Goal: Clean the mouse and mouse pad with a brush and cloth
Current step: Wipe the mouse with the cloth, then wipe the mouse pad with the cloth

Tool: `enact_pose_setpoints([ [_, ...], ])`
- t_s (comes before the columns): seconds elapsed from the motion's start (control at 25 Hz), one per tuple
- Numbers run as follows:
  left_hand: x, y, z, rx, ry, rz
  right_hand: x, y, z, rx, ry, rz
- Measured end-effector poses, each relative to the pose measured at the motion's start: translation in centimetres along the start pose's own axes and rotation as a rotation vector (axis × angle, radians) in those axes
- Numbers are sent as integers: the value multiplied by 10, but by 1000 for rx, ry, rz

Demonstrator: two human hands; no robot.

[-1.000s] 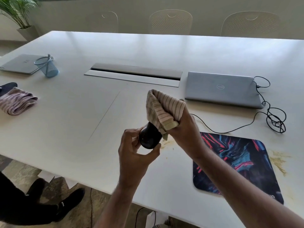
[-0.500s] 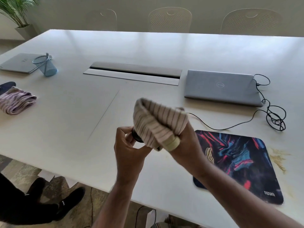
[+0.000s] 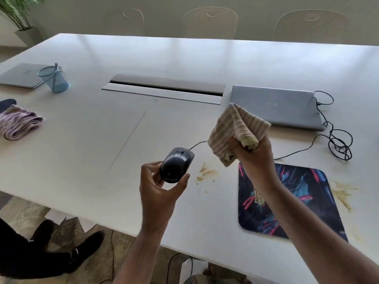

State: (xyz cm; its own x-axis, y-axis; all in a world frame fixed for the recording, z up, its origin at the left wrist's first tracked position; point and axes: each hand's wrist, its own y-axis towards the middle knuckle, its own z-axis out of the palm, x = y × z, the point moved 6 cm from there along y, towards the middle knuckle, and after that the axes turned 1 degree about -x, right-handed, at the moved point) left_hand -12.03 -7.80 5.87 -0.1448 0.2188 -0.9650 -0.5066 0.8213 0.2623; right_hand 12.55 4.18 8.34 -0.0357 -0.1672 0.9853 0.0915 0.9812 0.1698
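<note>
Your left hand point(image 3: 162, 187) is gripping the mouse point(image 3: 176, 165) aloft for inspection, while your right hand point(image 3: 253, 154) is clutching the striped cloth point(image 3: 235, 130), lifted clear.

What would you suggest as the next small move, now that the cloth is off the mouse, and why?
Probably set the mouse down from the left hand and bring the striped cloth in the right hand to the mouse pad: the mouse looks clean, while the pad shows a yellowish smear.
</note>
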Motion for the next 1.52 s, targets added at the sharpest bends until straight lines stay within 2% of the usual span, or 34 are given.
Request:
enact_pose_setpoints([
  [0.12, 16, 4, -7, 3, 109, -15, -12, 1, -22, 7, 38, 44],
  [0.48, 41, 8, -8, 11, 344, -105, -5, -25, -59, 2, 34, 8],
  [0.72, 44, 4, -3, 56, 681, -20, -4, -38, -82, -22, -25, -16],
  [0.84, 52, 5, -2, 70, 839, 34, 8, -45, -91, 4, -156, -143],
  [0.96, 55, 6, -1, 85, 886, 18, 3, -55, -100, 86, -252, -156],
  [1.08, 54, 5, 0, 99, 902, 1, 9, -69, -114, 57, -650, -302],
  [1.2, 41, -4, 9, 118, 991, 197, 19, -87, -113, 197, -786, -504],
  [1.4, 11, -48, 70, 324, 895, 435, 2, -110, -119, 395, -1055, -586],
  [1.52, 16, -80, 109, 509, 914, 476, -6, -123, -120, 421, -1110, -653],
])
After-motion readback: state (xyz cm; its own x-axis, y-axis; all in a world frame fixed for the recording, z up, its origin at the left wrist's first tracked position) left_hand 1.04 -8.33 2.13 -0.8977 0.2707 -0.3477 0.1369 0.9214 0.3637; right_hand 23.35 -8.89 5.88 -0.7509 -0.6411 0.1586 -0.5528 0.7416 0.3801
